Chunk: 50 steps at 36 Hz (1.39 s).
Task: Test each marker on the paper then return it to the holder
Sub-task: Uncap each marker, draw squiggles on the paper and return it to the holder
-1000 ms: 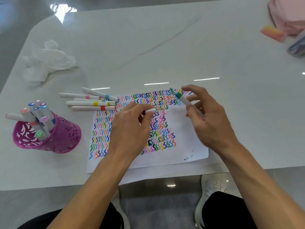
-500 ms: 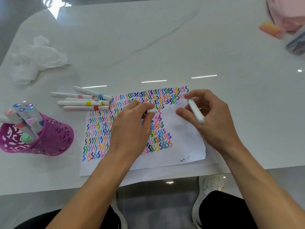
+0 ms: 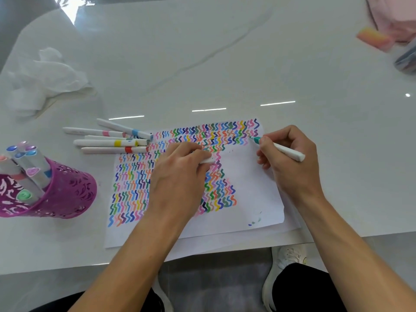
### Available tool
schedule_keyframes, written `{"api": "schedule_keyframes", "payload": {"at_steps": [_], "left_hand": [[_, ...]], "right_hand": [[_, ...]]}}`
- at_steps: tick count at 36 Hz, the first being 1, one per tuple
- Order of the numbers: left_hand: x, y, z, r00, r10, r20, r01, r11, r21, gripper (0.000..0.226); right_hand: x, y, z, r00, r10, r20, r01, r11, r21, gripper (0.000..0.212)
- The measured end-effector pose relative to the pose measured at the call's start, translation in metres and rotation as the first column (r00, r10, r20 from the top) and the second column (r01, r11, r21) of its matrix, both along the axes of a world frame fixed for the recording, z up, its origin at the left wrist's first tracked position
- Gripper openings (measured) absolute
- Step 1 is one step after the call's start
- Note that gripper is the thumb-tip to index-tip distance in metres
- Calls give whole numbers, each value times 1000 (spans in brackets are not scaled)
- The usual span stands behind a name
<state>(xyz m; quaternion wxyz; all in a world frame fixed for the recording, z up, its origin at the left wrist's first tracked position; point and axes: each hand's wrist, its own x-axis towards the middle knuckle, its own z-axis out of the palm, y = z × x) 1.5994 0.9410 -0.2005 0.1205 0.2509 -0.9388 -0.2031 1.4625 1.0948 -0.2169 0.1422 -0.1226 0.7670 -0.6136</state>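
Near the desk's front edge, at the far right corner of the paper (image 3: 247,188), the right hand (image 3: 290,163) pinches a teal-tipped marker (image 3: 286,151) close to its nib, pen-fashion, wrist low over the sheet. The marker is likely a light, stiff, smooth plastic barrel, best held near the tip for control. The left hand (image 3: 180,176) lies knuckles-up on the paper, fingers curled round what seems its cap (image 3: 208,160).

Bright, even exposure. Glossy table (image 3: 225,64) throws glare: big white patch top left, three strip-light streaks mid-frame, one pinpoint far right, so the light is overhead. Shadows soft and faint — under left hand (image 3: 177,176), right hand (image 3: 290,163), holder (image 3: 67,194). Tissue (image 3: 45,73) near blown out. Wide-angle bowing at table edges; pink items (image 3: 391,16) top right smeared — centre, paper (image 3: 247,176) included, sharp.
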Motion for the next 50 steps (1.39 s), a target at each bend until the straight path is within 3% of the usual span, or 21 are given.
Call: {"api": "schedule_keyframes", "payload": {"at_steps": [28,36,40,46,50], "left_hand": [[-2,0,-3,998,62,22,-62,998,19,20],[1,4,0,1000,24,-17,-24,1000,-17,19],[3,6,5,997,28,-76,-32,999,-40,18],[8,9,15,972,124,-202,-78,972,224,19],[11,12,16,951,185,-246,-72,912,405,17]], "right_hand": [[-1,0,-6,999,-8,32,6,999,48,13],[-5,2,3,996,-65,64,75,983,-168,9],[-2,0,14,1000,-14,0,14,983,-182,12],[13,-7,30,994,105,40,-93,969,-229,7],[26,-11,38,988,130,86,-100,951,-293,21]]}}
